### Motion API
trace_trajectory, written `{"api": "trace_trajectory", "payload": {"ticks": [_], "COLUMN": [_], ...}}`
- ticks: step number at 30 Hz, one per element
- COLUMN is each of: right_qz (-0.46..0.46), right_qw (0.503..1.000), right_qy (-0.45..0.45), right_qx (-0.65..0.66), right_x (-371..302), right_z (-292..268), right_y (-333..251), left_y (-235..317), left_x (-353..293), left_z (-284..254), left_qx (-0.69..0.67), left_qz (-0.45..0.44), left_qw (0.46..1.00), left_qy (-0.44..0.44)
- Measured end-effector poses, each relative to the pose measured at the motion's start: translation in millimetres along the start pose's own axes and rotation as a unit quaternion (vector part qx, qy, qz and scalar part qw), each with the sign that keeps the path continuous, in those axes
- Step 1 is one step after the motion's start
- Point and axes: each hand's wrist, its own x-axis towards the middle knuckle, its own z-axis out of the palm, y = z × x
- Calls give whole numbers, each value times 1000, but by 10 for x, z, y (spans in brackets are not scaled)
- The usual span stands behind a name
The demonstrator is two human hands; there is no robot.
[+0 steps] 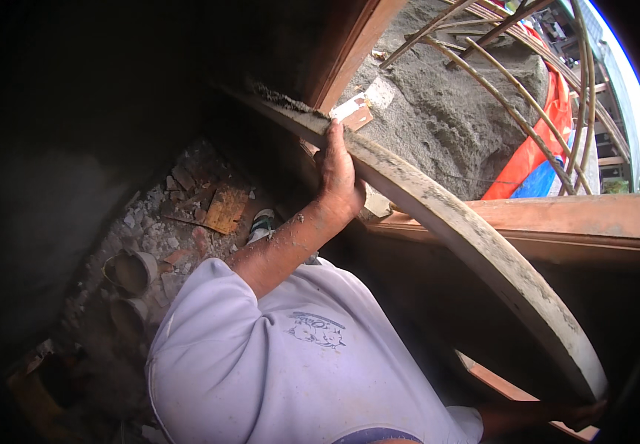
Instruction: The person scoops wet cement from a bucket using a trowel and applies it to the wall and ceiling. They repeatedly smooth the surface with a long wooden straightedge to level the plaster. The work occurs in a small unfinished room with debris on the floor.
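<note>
My left grip (341,176) is closed around the upper stretch of a long, pale, mortar-smeared board (468,231), which slants from the dark upper left past the wooden window frame (571,214) down to my lower right. My right grip (585,414) meets its lower end; it's too dark there to tell how tightly it's closed. On my pale shirt (224,344), a dark print (316,331) combines a line drawing with small lettering above. Rubble (142,226) covers the floor.
</note>
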Motion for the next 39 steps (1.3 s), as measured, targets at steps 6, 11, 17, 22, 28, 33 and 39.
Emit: {"api": "trace_trajectory", "payload": {"ticks": [6,11,17,22,28,33,39], "right_qz": [-81,-88,22,47,221,139,-20], "right_qw": [994,988,987,988,957,979,981], "right_qy": [-71,86,156,144,182,146,100], "right_qx": [19,-97,-19,45,50,27,-167], "right_x": [593,1130,987,717,219,-4,171], "right_z": [197,549,512,413,22,144,54], "right_y": [-303,-378,-260,-175,44,282,419], "left_y": [-68,-191,-337,-471,-639,-659,-903], "left_x": [625,1255,1581,1833,1631,1884,1796], "left_z": [-842,-1996,-2477,-2432,-1768,-1808,-1744], "left_qx": [55,-61,-75,28,91,69,71], "left_qz": [-45,-171,-218,-209,-218,-188,-207], "left_qw": [991,949,924,942,943,959,960], "left_qy": [110,256,305,261,235,200,176]}}
